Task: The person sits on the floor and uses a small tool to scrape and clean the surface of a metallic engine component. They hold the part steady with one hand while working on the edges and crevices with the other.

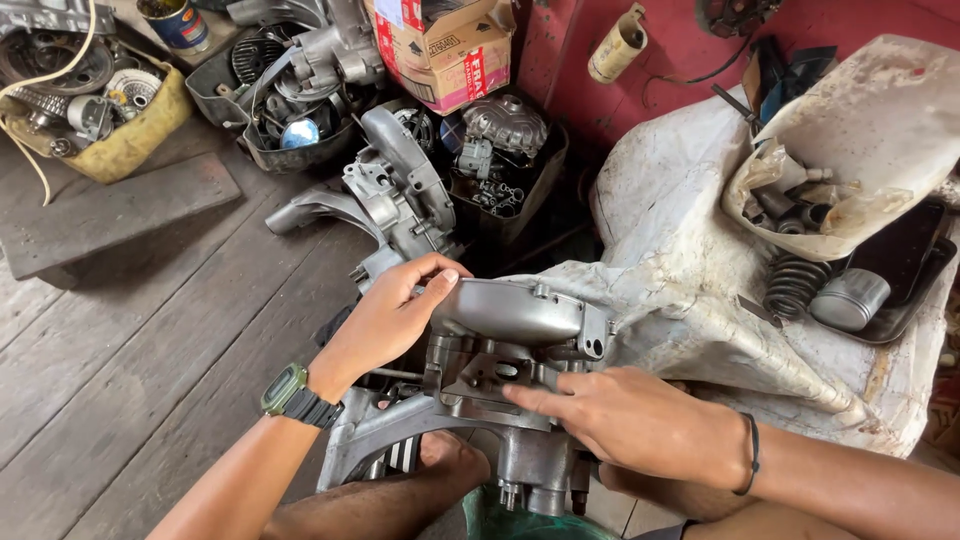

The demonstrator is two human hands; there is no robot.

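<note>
So the engine casing (500,385) sits right in front of the person, low in the middle of the view, propped over their legs above the wooden floor (130,400), and on top of it lies a smooth silver cover (510,310) with its long axis running left to right. The left hand (385,320) is the nearer one to that cover: it comes in from the left end, fingers curled over the rounded edge with the thumb on top, so it has a loose hold of the end rather than a full fist around it. The right hand (630,420) lies flat and open on the casing just below the cover, index finger stretched out toward the middle recess, gripping nothing that I can see. Packaging-wise: a cardboard box (445,50) with red and white label patches sits at the top centre, a blue tin can (178,22) at the top left, and a yellowish paper roll (618,45) leans on the red wall. A yellow tub (130,140) of parts is at far left.
</note>
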